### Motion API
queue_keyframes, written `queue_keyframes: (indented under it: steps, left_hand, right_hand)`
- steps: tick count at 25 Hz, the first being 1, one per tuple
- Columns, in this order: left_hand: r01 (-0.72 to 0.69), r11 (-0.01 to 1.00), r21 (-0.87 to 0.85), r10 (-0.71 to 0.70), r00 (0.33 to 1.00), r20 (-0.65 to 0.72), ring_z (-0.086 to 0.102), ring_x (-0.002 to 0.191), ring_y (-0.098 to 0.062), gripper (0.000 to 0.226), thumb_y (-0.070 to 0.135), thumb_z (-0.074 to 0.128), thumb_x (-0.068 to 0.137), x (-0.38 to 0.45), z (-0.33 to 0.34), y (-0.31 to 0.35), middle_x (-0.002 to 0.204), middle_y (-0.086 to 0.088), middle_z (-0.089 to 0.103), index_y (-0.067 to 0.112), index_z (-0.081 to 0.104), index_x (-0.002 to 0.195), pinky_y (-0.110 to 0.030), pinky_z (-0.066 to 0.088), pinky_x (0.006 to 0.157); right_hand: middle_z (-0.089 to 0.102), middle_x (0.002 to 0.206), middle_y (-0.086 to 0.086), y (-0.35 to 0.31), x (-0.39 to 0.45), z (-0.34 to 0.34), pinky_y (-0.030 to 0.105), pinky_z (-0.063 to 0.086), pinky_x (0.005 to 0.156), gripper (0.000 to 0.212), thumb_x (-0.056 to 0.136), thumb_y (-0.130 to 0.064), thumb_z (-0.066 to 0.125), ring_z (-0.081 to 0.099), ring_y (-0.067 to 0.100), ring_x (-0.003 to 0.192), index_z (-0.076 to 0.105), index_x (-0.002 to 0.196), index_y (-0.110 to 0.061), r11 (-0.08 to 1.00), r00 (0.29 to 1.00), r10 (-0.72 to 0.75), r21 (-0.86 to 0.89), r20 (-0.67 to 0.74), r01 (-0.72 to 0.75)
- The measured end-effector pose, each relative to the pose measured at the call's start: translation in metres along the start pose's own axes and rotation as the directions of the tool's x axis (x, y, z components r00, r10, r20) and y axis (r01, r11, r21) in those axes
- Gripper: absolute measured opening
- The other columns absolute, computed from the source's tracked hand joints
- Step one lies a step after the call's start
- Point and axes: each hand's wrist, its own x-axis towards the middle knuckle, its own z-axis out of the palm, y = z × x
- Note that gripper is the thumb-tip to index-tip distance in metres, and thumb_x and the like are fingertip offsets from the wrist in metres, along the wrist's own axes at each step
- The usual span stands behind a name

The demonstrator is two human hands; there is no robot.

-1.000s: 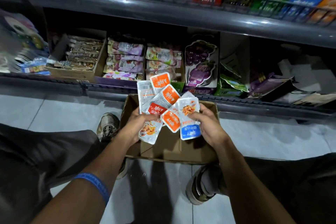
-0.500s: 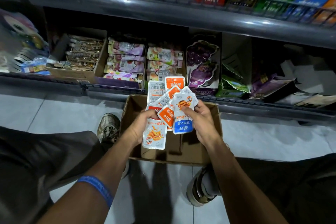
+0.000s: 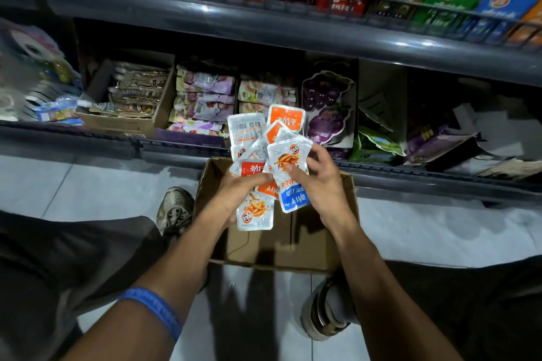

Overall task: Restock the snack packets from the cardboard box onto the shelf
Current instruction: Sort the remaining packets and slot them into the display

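Note:
Both hands hold a fan of several white, orange and blue snack packets [image 3: 265, 141] above an open cardboard box [image 3: 316, 246] on the floor. My left hand [image 3: 237, 190] grips the lower packets, thumb across an orange one. My right hand [image 3: 319, 182] pinches the front packet with a blue end [image 3: 293, 176]. The box's visible floor looks bare. Beyond the hands runs the low shelf [image 3: 176, 146], its boxes filled with other snacks.
The low shelf holds a brown tray of dark packets [image 3: 135, 91], purple and pink packets [image 3: 202, 99], a grape-printed box [image 3: 328, 102] and crumpled cartons at right. An upper shelf rail [image 3: 293, 29] overhangs. My shoes [image 3: 176, 208] flank the box on the tiled floor.
The hands have drawn closer together and gathered the spread packets into a tighter bunch, raised slightly toward the shelf. The right hand's grip shifted up the blue-ended packet.

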Motion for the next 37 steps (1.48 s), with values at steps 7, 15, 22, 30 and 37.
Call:
queue_keyframes:
  steps: [7,15,22,30,37]
  left_hand:
    - [-0.181,0.98,-0.083,0.184,0.982,0.035,0.075,0.079,-0.02,0.026,0.003,0.071,0.084,-0.014,0.024,0.061,0.089,-0.003,0.077,0.019,0.064,0.103,-0.032,0.06,0.061]
    - [-0.291,0.955,-0.055,0.292,0.956,0.014,0.075,0.085,-0.024,0.027,0.011,0.075,0.082,-0.043,0.028,0.136,0.097,-0.007,0.077,0.022,0.063,0.104,-0.042,0.06,0.074]
    - [-0.387,0.919,-0.067,0.386,0.922,-0.036,0.073,0.092,-0.031,0.029,0.012,0.076,0.081,-0.071,0.033,0.195,0.099,-0.008,0.076,0.023,0.065,0.105,-0.051,0.058,0.083]
    - [-0.413,0.901,-0.134,0.399,0.909,-0.12,0.074,0.076,-0.025,0.026,0.011,0.075,0.082,-0.073,0.027,0.214,0.092,-0.007,0.077,0.022,0.065,0.104,-0.038,0.06,0.066]
    - [-0.473,0.856,-0.21,0.4,0.862,-0.313,0.072,0.064,-0.016,0.02,0.012,0.074,0.084,-0.06,-0.026,0.268,0.089,-0.004,0.075,0.021,0.066,0.099,-0.031,0.057,0.055]
  right_hand:
    - [0.07,0.116,0.003,-0.068,0.002,0.005,0.037,0.059,0.077,0.052,0.087,-0.006,0.067,0.07,0.02,0.1,0.05,0.135,-0.016,0.989,0.989,-0.146,-0.011,0.031,0.147]
    - [0.076,0.091,0.002,-0.157,-0.009,0.003,0.037,0.06,0.068,0.019,0.086,-0.005,0.068,0.073,0.021,0.084,0.061,0.103,-0.009,0.96,0.975,-0.135,0.22,-0.174,0.172]
    - [0.073,0.1,0.012,-0.206,-0.017,0.027,0.046,0.06,0.073,0.033,0.089,-0.009,0.066,0.072,0.025,0.084,0.051,0.117,-0.01,0.949,0.978,-0.096,0.279,-0.186,0.147]
    - [0.075,0.098,0.009,-0.218,-0.027,0.023,0.03,0.057,0.058,0.045,0.078,0.01,0.069,0.073,0.023,0.082,0.055,0.118,-0.003,0.985,0.996,-0.084,0.153,0.016,0.08]
    - [0.061,0.111,-0.005,-0.281,-0.009,0.046,0.026,0.057,0.061,0.036,0.09,-0.018,0.066,0.066,0.014,0.09,0.054,0.121,-0.032,0.82,0.919,-0.394,-0.439,0.035,0.368]
